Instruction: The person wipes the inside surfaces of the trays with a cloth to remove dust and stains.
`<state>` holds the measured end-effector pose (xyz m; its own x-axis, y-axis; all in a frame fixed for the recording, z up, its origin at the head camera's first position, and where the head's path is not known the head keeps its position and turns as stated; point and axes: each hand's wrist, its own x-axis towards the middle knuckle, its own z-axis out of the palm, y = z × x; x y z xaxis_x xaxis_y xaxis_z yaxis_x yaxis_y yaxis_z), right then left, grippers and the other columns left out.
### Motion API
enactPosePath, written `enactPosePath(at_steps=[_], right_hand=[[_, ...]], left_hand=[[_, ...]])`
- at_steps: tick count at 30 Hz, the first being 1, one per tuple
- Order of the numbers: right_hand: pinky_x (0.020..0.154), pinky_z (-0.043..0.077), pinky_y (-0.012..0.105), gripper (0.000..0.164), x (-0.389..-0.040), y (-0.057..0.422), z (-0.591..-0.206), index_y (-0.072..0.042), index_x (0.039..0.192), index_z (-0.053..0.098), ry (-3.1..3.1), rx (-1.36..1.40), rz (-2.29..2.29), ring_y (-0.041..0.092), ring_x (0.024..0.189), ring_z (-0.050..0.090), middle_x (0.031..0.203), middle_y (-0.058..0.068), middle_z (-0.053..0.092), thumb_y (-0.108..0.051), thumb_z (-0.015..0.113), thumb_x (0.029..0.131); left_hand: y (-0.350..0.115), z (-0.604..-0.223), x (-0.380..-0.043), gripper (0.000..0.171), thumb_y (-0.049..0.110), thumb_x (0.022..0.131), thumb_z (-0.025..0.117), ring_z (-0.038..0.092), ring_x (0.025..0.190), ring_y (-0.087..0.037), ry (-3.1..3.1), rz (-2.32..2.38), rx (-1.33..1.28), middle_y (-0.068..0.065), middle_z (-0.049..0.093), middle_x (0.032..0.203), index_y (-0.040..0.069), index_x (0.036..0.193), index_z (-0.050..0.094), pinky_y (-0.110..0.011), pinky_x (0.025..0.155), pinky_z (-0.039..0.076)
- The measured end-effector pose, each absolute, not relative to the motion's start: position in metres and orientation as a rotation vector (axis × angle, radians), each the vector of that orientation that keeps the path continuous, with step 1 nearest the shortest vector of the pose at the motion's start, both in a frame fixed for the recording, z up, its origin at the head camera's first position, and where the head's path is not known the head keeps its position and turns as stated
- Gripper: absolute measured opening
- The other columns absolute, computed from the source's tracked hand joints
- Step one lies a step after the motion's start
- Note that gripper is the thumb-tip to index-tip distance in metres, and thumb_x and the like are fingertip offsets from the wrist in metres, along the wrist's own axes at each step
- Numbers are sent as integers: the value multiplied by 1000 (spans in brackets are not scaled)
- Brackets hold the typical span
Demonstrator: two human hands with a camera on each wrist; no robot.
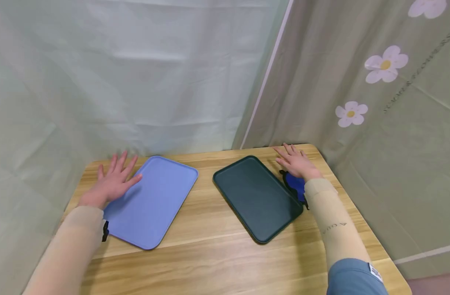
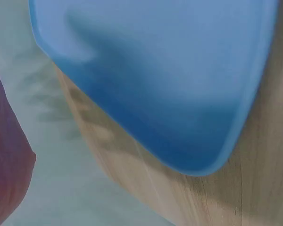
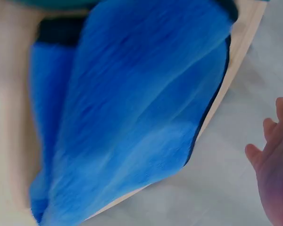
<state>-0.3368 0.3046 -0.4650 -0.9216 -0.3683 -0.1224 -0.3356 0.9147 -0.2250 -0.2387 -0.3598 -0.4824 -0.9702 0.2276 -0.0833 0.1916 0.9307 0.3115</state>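
In the head view my left hand (image 1: pixel 113 183) is held over the left edge of a light blue tray (image 1: pixel 160 196), fingers spread and holding nothing. The left wrist view shows part of that hand (image 2: pixel 8 160) at the frame's left, beside the tray's raised rim (image 2: pixel 203 169). A dark green tray (image 1: pixel 256 196) lies slanted to the right. Beyond its right edge is a folded blue plush cloth with black edging (image 1: pixel 295 186), partly hidden by my right hand (image 1: pixel 298 165). This hand has its fingers spread too. In the right wrist view the cloth (image 3: pixel 132 108) fills the middle.
Both trays rest on a wood-grain table (image 1: pixel 210 262) with rounded corners. A pale curtain (image 1: pixel 166 82) hangs along its back and left. To the right hangs a curtain with printed flowers (image 1: pixel 386 64).
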Motion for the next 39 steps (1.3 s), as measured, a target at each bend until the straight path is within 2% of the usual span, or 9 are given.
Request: enactPosePath(at_steps=[4,8,11,13,16,20,26,32,39], right_hand=[[126,4,68,62,-332,319,-469,-20,171,27,2916,-572,-327,49,160,11,176,22,13,-49,34,117],[126,16,67,50,-322,334,-465,-13,167,38,2936,-659,-311,50,158,20,172,27,25,-20,40,118],[121,29,67,55,-312,346,-462,-10,162,47,2972,-741,-277,51,154,29,167,28,34,2,41,108],[119,32,67,61,-306,353,-462,-10,158,53,2986,-790,-239,50,153,32,166,27,38,9,43,100],[117,35,66,64,-296,365,-463,-10,151,62,3007,-864,-186,49,150,38,163,24,44,10,48,92],[116,36,66,66,-282,379,-470,-11,146,67,3001,-956,-122,49,146,45,160,22,50,11,53,86],[115,37,68,76,-262,394,-482,-13,156,58,2930,-984,-55,50,148,42,164,23,44,11,55,83],[118,34,69,88,-245,408,-488,-19,161,51,2905,-970,7,52,152,34,169,23,36,14,54,79],[116,36,70,89,-233,412,-498,-23,163,47,2884,-1076,60,50,154,32,170,21,34,2,67,80]], left_hand=[[-358,-482,-233,81,58,113,39,-24,156,-50,2976,531,344,-23,-14,176,20,173,1,-86,109,-15],[-356,-480,-228,77,53,114,40,-17,158,-52,2990,599,392,-22,-11,176,19,173,5,-88,109,-8],[-355,-478,-223,74,49,115,42,-10,159,-53,3001,636,440,-21,-10,177,19,173,6,-88,109,-4],[-354,-477,-218,74,46,115,44,-6,159,-53,3005,654,474,-20,-8,177,19,173,8,-88,110,-1],[-354,-476,-209,74,43,115,47,-2,159,-54,3004,680,510,-20,-6,178,18,173,11,-87,111,1],[-356,-478,-197,74,41,114,51,4,159,-54,3005,722,517,-20,-1,178,17,173,15,-85,112,5],[-360,-486,-183,74,36,113,54,11,155,-60,3011,806,515,-24,2,177,13,172,16,-86,111,8],[-361,-495,-176,76,32,113,55,17,150,-66,3023,814,545,-28,6,175,13,173,13,-87,104,17],[-366,-497,-172,76,30,112,57,18,150,-65,3056,800,554,-30,9,174,11,172,16,-87,101,21]])
